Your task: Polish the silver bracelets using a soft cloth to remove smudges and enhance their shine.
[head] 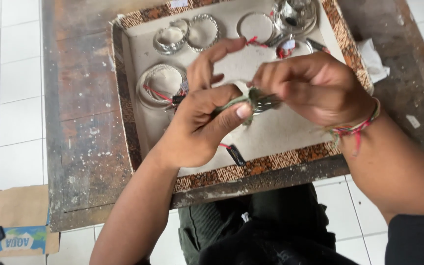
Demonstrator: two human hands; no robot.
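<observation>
Green cloth (257, 99), at the frame's centre, pinched with a silver bangle between left hand (199, 125) and right hand (310, 86), both clamped on it. Beneath, a patterned-rim tray (251, 167) holds about six silver bangles (163, 84) from 10 to 1 o'clock.

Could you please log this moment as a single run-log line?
left hand: pinching green cloth | right hand: gripping same cloth | below: patterned tray holding silver bangles

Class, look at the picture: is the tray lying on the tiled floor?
No, the tray rests on a worn wooden table, above the floor tiles.
</observation>
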